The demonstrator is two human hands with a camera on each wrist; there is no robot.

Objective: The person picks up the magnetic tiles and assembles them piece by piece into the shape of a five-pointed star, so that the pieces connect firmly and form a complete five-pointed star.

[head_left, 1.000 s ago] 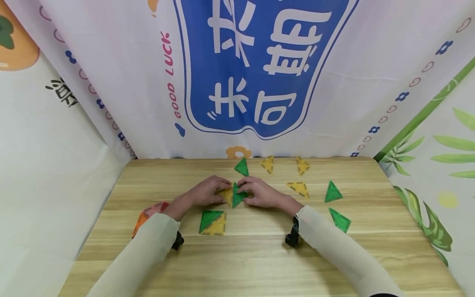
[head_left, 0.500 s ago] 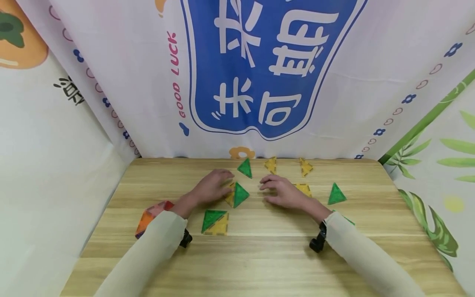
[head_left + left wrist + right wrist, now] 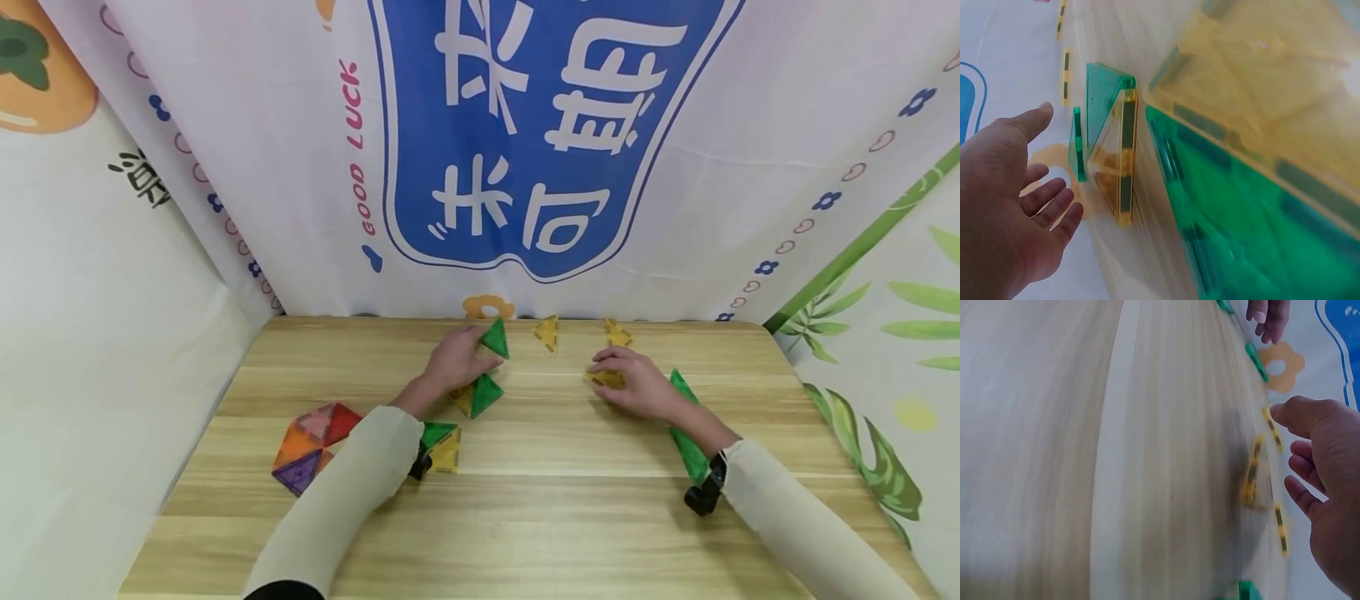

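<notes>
Left hand (image 3: 456,360) is being held over the far middle of the table (image 3: 525,517), fingers spread and relaxed, tips at a green triangle (image 3: 495,338) lying near the far edge — touch cannot be confirmed, and nothing is being gripped. In the left wrist view the palm (image 3: 1004,200) is being shown open beside that tile's edge.

Just near of this hand a yellow-green pair (image 3: 477,395) is lying flat, the two triangles joined edge to edge. A second joined pair (image 3: 441,446) is lying nearer still, partly hidden by the left sleeve (image 3: 337,508).

Right hand (image 3: 637,385) is being rested over a yellow triangle (image 3: 609,380) on the right, fingers loosely curved; whether the tile is being pinched cannot be told. In the right wrist view the fingers (image 3: 1310,462) are being held just off the tile's edge.

Two more yellow triangles (image 3: 547,332) are lying along the far edge. A green tile (image 3: 686,442) is partly covered by the right forearm. At near left — a multicoloured hexagon (image 3: 311,446).
</notes>
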